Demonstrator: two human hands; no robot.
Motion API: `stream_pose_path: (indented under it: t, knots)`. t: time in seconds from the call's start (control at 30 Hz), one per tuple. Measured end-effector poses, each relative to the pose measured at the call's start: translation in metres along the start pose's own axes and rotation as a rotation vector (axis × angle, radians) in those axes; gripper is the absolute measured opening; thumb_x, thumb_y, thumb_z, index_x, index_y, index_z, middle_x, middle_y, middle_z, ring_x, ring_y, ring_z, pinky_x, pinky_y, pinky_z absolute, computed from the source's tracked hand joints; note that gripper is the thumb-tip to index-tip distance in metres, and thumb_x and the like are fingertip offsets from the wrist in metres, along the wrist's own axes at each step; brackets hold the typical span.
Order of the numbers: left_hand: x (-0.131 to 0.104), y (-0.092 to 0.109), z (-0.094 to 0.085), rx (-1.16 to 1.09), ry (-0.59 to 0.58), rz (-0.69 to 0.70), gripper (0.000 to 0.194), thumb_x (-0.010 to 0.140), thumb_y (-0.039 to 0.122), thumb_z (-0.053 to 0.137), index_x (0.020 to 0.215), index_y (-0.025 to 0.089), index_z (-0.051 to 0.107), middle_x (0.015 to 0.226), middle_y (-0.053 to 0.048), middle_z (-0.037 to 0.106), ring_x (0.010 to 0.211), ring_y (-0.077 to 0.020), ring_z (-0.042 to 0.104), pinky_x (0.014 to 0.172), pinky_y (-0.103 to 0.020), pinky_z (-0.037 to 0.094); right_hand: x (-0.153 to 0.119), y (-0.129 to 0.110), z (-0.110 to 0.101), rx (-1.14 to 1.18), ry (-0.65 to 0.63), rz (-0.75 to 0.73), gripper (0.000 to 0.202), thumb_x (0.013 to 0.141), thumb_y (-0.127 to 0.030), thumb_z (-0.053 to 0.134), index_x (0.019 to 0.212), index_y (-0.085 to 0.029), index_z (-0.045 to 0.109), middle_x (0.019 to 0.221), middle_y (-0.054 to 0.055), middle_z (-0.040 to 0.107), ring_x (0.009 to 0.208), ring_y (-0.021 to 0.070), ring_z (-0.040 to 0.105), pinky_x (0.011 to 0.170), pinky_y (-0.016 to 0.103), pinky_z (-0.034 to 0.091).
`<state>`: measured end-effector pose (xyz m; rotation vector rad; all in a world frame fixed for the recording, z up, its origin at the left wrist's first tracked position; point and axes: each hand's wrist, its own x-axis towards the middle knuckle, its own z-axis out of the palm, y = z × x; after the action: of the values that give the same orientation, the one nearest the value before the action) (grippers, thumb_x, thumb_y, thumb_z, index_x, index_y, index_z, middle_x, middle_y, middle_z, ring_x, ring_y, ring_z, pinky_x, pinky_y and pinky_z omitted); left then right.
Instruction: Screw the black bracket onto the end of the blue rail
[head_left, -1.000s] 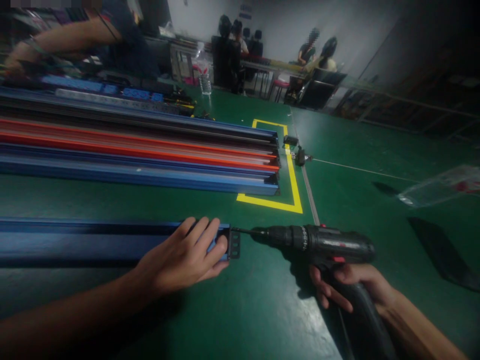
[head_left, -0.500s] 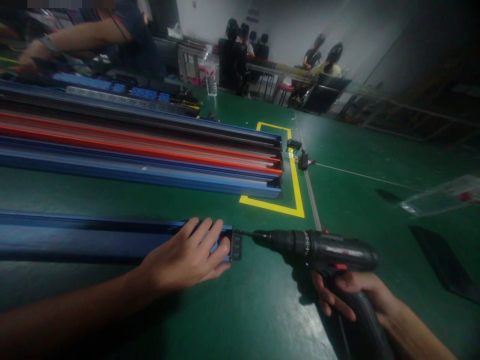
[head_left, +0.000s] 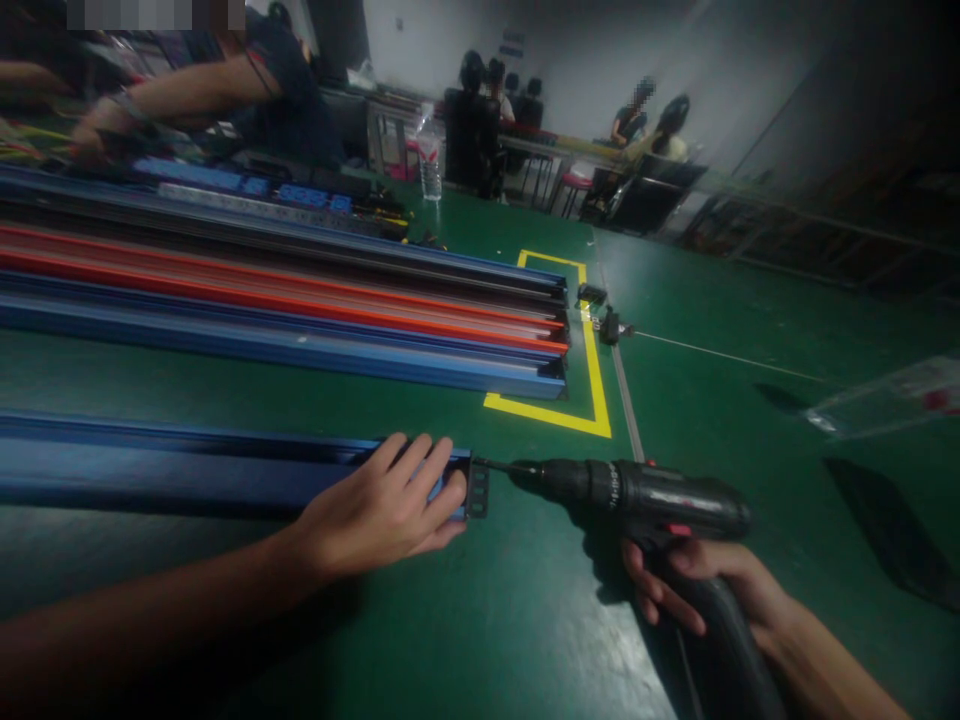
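Observation:
A long blue metal profile (head_left: 187,470) lies across the green table at the left, with a black end bracket (head_left: 478,490) at its right end. My left hand (head_left: 397,505) is wrapped over the profile near that end, fingers bent round it. In my right hand (head_left: 690,590) is a black power drill (head_left: 660,500), gripped by its handle. The drill points left, and its long bit (head_left: 502,466) reaches the upper part of the bracket. Whether a screw sits at the tip is too small to tell.
Behind lie several blue, black and red profiles (head_left: 300,290), ending inside yellow tape (head_left: 600,390). Small black parts (head_left: 611,325) are right of them. A bottle (head_left: 430,160) stands farther back; a clear one (head_left: 885,395) lies right. A person's arm (head_left: 172,95) is upper left.
The view has shifted slightly. Both hands, the profile and the drill keep nearly the same places relative to each other. The other person's arm at the upper left has moved a little.

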<state>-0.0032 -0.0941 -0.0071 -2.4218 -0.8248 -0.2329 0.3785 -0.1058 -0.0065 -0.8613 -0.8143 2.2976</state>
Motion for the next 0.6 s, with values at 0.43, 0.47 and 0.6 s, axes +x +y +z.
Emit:
stream_pose_path:
  t: [0.43, 0.47, 0.6]
  knots:
    - [0.0000, -0.0016, -0.0006, -0.017, -0.007, -0.004, 0.037, 0.100, 0.048, 0.049, 0.111, 0.014, 0.059, 0.113, -0.022, 0.070, 0.093, -0.0330, 0.069, 0.076, -0.045, 0.054, 0.0002, -0.0006, -0.0014, -0.030, -0.023, -0.020, 0.034, 0.081, -0.023, 0.062, 0.102, -0.001, 0.076, 0.074, 0.011, 0.076, 0.045, 0.0090, 0.059, 0.074, 0.034, 0.060]
    - [-0.0003, -0.0011, -0.0011, -0.016, -0.009, -0.007, 0.037, 0.100, 0.048, 0.049, 0.111, 0.014, 0.059, 0.114, -0.022, 0.069, 0.094, -0.0333, 0.069, 0.077, -0.045, 0.054, 0.0004, -0.0006, -0.0013, -0.033, -0.024, -0.022, 0.034, 0.080, -0.023, 0.062, 0.101, -0.001, 0.076, 0.074, 0.011, 0.076, 0.045, 0.0093, 0.059, 0.074, 0.034, 0.059]
    - [-0.0006, 0.0003, -0.0021, -0.013, -0.011, -0.013, 0.037, 0.100, 0.047, 0.049, 0.111, 0.014, 0.060, 0.115, -0.023, 0.069, 0.096, -0.0342, 0.069, 0.078, -0.046, 0.053, 0.0007, -0.0009, 0.0004, -0.040, -0.028, -0.028, 0.033, 0.080, -0.023, 0.061, 0.100, -0.001, 0.076, 0.072, 0.010, 0.075, 0.047, 0.0094, 0.059, 0.073, 0.033, 0.059]
